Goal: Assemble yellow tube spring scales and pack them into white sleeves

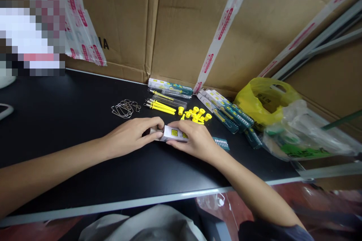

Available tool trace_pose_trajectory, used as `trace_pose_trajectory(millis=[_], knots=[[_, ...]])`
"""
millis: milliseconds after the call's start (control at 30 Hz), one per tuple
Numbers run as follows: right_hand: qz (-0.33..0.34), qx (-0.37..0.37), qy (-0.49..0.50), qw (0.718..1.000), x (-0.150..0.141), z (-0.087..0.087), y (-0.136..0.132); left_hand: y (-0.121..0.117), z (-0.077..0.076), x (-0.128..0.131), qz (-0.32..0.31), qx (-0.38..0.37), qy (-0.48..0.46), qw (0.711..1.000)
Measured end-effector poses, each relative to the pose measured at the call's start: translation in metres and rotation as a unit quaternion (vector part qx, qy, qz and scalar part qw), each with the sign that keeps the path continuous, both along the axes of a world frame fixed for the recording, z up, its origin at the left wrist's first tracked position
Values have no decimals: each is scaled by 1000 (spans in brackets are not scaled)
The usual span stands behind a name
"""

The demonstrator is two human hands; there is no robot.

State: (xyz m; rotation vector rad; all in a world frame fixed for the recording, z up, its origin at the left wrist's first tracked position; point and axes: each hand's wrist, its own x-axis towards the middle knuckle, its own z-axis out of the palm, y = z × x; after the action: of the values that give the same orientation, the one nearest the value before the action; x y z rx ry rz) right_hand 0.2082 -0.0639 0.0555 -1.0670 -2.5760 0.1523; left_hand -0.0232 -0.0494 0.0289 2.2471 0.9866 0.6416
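A slim white and teal cardboard box (174, 132) lies across the black table in front of me, its teal end showing past my right hand. My right hand (196, 139) is wrapped over the box's middle. At the box's left end, the thumb and fingers of my left hand (138, 133) are pinched together on the end flap. Just behind the box sits a pile of small yellow plastic caps (198, 113). Several yellow plastic sticks with metal tips (161, 106) lie behind my left hand, near a tangle of bent wire hooks (126, 108).
More slim boxes (226, 107) are stacked at the back right, and another box (169, 86) lies against the large cardboard carton (186, 19). A clear plastic tube (171, 101) is by the sticks. A yellow plastic bag (263, 101) and a clear bag (299, 131) stand at the right.
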Motion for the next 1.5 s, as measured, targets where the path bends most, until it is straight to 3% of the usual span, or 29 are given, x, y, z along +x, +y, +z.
trace_pose_trajectory(millis=[133,300,433,1133,1500], knots=[[10,6,1,1000,0,-2,0,1,-7,4,20,-86,-84,993],[13,9,0,1000,0,-3,0,2,-9,11,32,-237,-179,954],[11,9,-6,1000,-1,-3,0,1,-4,12,29,-297,-230,926],[13,8,-14,1000,-2,-4,-1,1,-3,16,81,-299,-234,922],[17,15,-18,1000,-1,-6,-1,2,-6,16,72,-300,-234,922]])
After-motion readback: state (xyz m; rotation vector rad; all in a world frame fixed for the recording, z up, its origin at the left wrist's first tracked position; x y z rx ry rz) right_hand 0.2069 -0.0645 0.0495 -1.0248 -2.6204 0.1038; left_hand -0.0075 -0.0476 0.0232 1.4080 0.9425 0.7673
